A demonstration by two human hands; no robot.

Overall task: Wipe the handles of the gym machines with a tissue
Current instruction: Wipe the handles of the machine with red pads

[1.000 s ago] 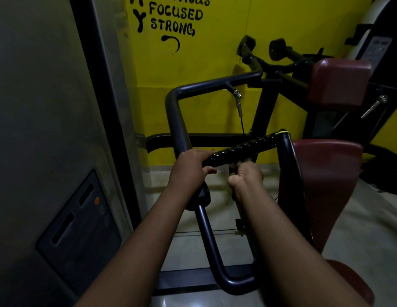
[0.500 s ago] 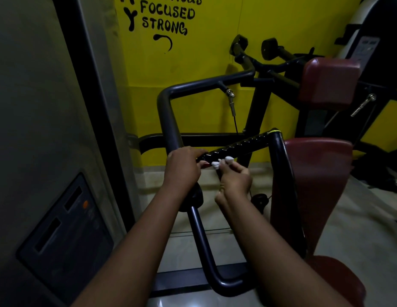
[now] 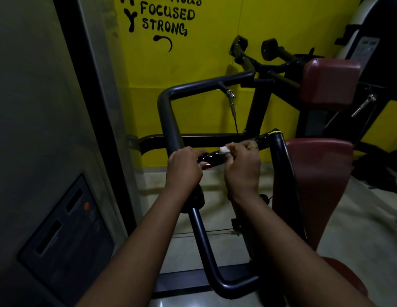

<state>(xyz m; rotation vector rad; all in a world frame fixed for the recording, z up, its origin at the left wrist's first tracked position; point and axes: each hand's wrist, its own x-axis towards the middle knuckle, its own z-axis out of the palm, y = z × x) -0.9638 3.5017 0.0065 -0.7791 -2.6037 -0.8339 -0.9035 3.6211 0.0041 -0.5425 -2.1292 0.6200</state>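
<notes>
Open gap inside the frame tube (image 3: 168,120); maroon pad (image 3: 319,173) close at right.

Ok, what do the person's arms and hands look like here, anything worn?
Left forearm and right forearm are bare, no sleeves in view. Left hand and right hand wear no gloves; no watch shows. The left thumbnail looks painted red.

I counted two hands, a left hand (image 3: 184,171) and a right hand (image 3: 243,171), one tissue (image 3: 224,150), one ribbed handle (image 3: 265,138), three maroon pads (image 3: 330,83) and two capped bars (image 3: 269,48).
</notes>
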